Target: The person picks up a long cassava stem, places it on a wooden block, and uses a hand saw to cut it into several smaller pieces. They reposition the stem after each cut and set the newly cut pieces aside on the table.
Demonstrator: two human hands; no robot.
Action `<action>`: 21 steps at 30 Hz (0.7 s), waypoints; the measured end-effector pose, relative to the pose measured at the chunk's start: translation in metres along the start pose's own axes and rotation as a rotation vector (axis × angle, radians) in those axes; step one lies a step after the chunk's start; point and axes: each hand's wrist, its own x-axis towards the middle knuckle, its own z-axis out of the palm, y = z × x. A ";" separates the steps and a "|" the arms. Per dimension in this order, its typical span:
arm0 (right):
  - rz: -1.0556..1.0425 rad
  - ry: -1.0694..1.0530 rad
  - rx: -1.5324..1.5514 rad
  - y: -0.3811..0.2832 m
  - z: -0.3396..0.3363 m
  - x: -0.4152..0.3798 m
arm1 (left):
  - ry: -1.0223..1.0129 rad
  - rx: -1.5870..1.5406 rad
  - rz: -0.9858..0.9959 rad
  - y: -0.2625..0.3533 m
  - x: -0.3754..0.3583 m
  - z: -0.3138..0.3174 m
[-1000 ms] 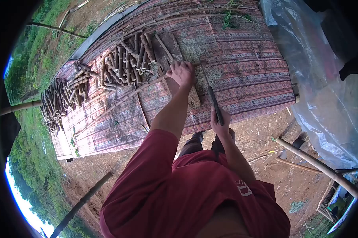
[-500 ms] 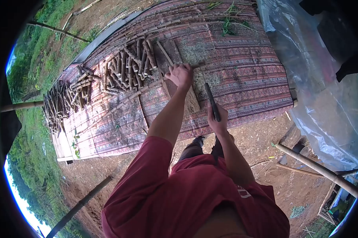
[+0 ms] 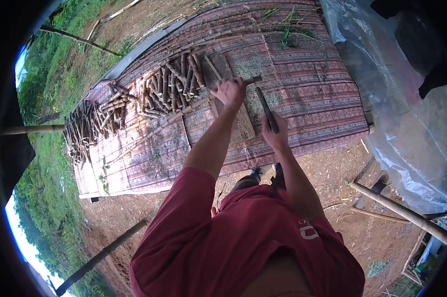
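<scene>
A person's left hand (image 3: 229, 92) closes over a long, thin bamboo stalk (image 3: 184, 110), pressing it onto a wooden chopping board (image 3: 243, 126); the fingers curl down over the stalk, so the exact grip beneath them is hidden. A short stub of the stalk pokes out past the hand toward the right, its cut end just beside the tip of a knife (image 3: 266, 109). The right hand (image 3: 275, 134) is wrapped tight around the knife's handle, which the fist covers entirely, leaving only the dark blade showing, raised and angled toward the stalk; whether the edge touches the bamboo cannot be told. The board lies on a patterned cloth (image 3: 312, 94) spread over a table, with the forearm of the left arm hiding much of the board's near end. Just left of the board sits a heap of cut bamboo pieces (image 3: 171, 84), and a second pile (image 3: 87, 126) lies well apart toward the table's far left edge, its pieces too small to count. Green sprigs (image 3: 287, 27) lie on the cloth at the far side. Clear plastic sheeting (image 3: 406, 114) hangs at the right, blurring what is behind it. A bamboo pole (image 3: 401, 213) crosses the bare earth below, its far end cut off by the dark rim of the lens.
</scene>
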 end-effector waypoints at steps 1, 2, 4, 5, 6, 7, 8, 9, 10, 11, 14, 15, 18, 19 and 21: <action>0.012 0.011 -0.006 -0.006 0.001 -0.006 | -0.004 0.012 0.016 -0.006 -0.005 0.004; 0.023 0.027 -0.015 -0.012 -0.001 -0.015 | -0.008 0.020 0.036 -0.010 -0.010 0.010; 0.086 0.000 -0.056 -0.017 -0.008 -0.037 | -0.001 0.002 0.031 -0.008 -0.018 0.018; 0.055 0.001 -0.055 -0.015 -0.012 -0.053 | -0.023 -0.006 0.030 -0.010 -0.019 0.018; 0.016 0.003 -0.052 -0.011 -0.014 -0.065 | -0.039 -0.015 0.030 -0.015 -0.012 0.019; -0.022 0.002 -0.048 -0.010 -0.018 -0.071 | -0.053 -0.023 0.027 -0.016 -0.008 0.014; 0.015 -0.034 -0.060 -0.006 -0.023 -0.075 | -0.047 -0.018 0.054 -0.016 -0.009 0.010; 0.011 -0.029 -0.062 -0.010 -0.023 -0.076 | -0.046 -0.004 0.084 -0.021 -0.010 0.015; 0.001 -0.017 -0.065 -0.012 -0.024 -0.073 | -0.039 0.008 0.122 -0.022 -0.006 0.020; -0.009 -0.005 -0.072 -0.014 -0.025 -0.068 | -0.033 0.015 0.158 -0.021 -0.002 0.027; 0.036 0.001 -0.126 0.002 -0.026 -0.063 | -0.331 0.046 0.099 -0.002 0.008 0.000; 0.032 -0.003 -0.111 0.001 -0.027 -0.059 | -0.346 0.082 0.184 -0.002 0.011 -0.003; 0.023 -0.007 -0.080 -0.001 -0.028 -0.054 | -0.370 0.188 0.380 -0.001 0.019 -0.006; 0.025 -0.002 -0.060 -0.003 -0.027 -0.056 | -0.337 0.207 0.390 -0.003 0.021 -0.002; 0.028 0.009 -0.024 -0.006 -0.027 -0.059 | -0.269 0.241 0.410 -0.003 0.020 0.000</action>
